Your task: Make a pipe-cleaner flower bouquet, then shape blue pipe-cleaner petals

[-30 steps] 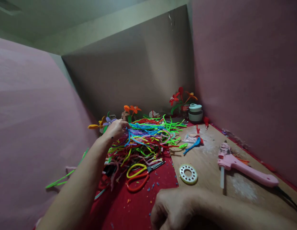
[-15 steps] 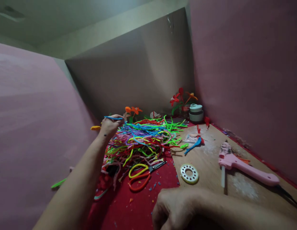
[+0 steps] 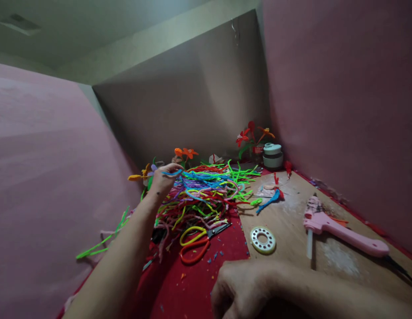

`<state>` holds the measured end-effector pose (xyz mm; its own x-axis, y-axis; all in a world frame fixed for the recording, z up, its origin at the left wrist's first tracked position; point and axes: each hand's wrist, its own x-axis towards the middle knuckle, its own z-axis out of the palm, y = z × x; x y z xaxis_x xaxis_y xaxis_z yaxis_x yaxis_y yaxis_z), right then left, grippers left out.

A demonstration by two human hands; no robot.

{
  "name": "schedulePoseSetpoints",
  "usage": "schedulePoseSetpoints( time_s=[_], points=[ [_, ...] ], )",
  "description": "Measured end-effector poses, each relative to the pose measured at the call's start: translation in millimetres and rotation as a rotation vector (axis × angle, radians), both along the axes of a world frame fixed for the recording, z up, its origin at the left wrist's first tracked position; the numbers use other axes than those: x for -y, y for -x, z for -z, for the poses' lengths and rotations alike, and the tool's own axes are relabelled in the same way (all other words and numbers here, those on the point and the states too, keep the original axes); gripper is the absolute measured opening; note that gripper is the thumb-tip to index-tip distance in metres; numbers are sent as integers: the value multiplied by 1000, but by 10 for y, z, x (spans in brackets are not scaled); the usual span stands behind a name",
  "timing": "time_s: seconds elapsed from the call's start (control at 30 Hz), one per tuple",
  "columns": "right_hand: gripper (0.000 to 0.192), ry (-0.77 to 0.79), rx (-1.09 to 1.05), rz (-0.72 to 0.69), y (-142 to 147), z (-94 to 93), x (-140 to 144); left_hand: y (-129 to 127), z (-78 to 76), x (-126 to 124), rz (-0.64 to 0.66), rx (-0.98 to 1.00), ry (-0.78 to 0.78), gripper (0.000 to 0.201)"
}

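My left hand [image 3: 165, 179] reaches to the far left end of a pile of many-coloured pipe cleaners [image 3: 199, 190]. Its fingers are closed on a blue pipe cleaner [image 3: 171, 173], whose end lies across the hand. Near the front edge rests my right hand [image 3: 240, 288], with its fingers curled in and turned down; what they hold, if anything, is hidden. Between the hands lie scissors [image 3: 194, 251] with one yellow and one red handle loop, on a red cloth [image 3: 192, 292].
A tape roll [image 3: 253, 241] and a pink glue gun [image 3: 348, 237] lie on the wooden board [image 3: 288, 248]. Behind them are a blue pipe-cleaner piece [image 3: 270, 201], a lidded container [image 3: 272, 157] and red flowers [image 3: 247, 137]. Green pipe cleaners [image 3: 96, 251] stick out at left.
My left hand has moved to the right, further over the pile, with the blue pipe cleaner. The right hand stays in place. More of the flowers and green strands at left now shows.
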<state>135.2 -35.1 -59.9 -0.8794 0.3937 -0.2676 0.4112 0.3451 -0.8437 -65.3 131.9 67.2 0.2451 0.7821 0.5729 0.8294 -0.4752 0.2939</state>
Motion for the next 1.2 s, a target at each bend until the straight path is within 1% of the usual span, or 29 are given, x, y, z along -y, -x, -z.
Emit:
schedulePoseSetpoints(
  time_s=[0.1, 0.17, 0.23, 0.33, 0.47, 0.63, 0.83, 0.97, 1.2],
  points=[
    [33, -22, 7, -5, 5, -69, 5, -147, 226, 40, 24, -236, -39, 14],
    [31, -33, 5, -12, 6, -97, 3, -238, 372, 83, 35, -373, -83, 11],
    [30, -38, -1, -22, 5, -99, 0, -300, 478, 124, 42, -480, -141, 12],
    [30, -38, -19, -32, 0, -78, -2, -339, 542, 173, 58, -599, -216, 16],
    [31, -30, -10, -9, -13, -109, 11, -356, 538, 230, 85, -694, -270, 15],
    [30, -25, 7, -11, -22, -190, 24, -376, 585, 287, 101, -710, -301, 18],
    [33, -26, -10, -38, -7, -140, 15, -334, 679, 236, 71, -635, -322, 18],
    [35, -19, -3, -33, -12, -138, 14, -311, 723, 187, 54, -575, -328, 17],
    [37, -5, 7, -18, -11, -140, 16, -330, 717, 227, 41, -473, -346, 20]
  ],
)
